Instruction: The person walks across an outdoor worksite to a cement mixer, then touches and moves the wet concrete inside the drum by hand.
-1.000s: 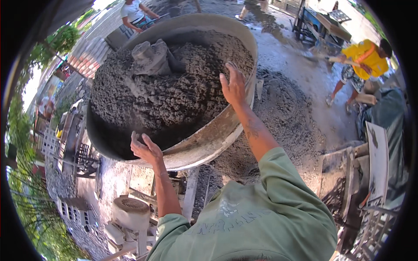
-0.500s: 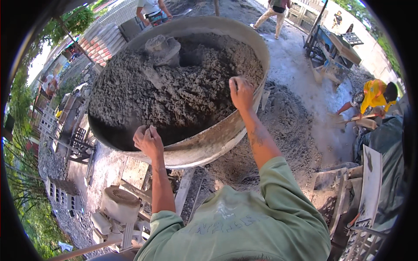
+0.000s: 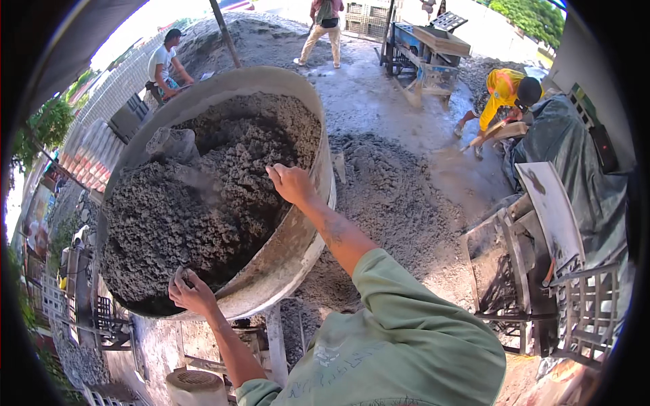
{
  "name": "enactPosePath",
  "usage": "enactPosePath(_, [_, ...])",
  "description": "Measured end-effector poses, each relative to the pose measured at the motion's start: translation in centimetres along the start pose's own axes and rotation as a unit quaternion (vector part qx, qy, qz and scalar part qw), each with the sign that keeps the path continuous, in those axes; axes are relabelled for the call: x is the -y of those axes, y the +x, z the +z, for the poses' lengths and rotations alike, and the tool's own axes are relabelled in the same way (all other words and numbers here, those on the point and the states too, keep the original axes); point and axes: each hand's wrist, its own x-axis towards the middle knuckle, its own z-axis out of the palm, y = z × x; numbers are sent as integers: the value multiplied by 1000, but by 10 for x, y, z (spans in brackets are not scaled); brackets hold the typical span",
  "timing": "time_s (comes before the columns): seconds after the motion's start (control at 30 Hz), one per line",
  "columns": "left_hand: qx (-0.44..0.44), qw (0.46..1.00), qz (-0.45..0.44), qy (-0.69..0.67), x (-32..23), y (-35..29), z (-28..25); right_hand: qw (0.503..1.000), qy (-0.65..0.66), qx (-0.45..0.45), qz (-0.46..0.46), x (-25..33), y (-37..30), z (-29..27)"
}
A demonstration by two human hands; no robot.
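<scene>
A large round metal mixing pan (image 3: pixel 296 260) stands tilted in front of me, holding a heap of grey, crumbly concrete mix (image 3: pixel 193 210). A mortar-caked hub (image 3: pixel 170 143) sticks up through the mix on its far left side. My left hand (image 3: pixel 191 292) is over the near rim with its fingers curled in a pinch close to the mix. Above the right part of the pan, my right hand (image 3: pixel 291 184) has its fingers bent together, the wrist near the rim. Whether either hand holds a bit of mix is too small to tell.
A pile of grey mix (image 3: pixel 386 189) lies on the ground right of the pan. A motor (image 3: pixel 196 388) sits below it. Plastic crates (image 3: pixel 589 311) and a dark tarp (image 3: pixel 569 155) are at the right. A person in yellow (image 3: pixel 504 95) bends there; others are behind the pan.
My view has swung to the right, so the pan now sits further left and lower. Both hands stay over the pan with their fingers bent. A person in white behind it shows more fully.
</scene>
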Motion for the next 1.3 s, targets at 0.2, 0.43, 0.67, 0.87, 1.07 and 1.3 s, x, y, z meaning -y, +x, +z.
enactPosePath(0.2, [-12, 999, -33, -4, 5, -1, 0, 999, -18, 35, 1, 4, -1, -2])
enactPosePath(0.43, [1, 1000, -13, -20, 14, -4, 5, 999, -15, 31, -11, -5, -3, 2])
enactPosePath(0.67, [-11, 999, 12, -29, 9, -2, 0, 997, 28, -75, -3, 14, -2, -14])
enactPosePath(0.87, [-53, 996, 2, -70, 1, 1, -4, 995, 2, -98, -32, 10, -2, -9])
enactPosePath(1.07, [-38, 996, -32, -77, -8, 2, -9, 997, 10, -73, -23, 5, -2, -7])
enactPosePath(1.3, [-43, 995, -39, -83, -11, 3, -11, 997, 20, -64, -21, 5, -2, -7])
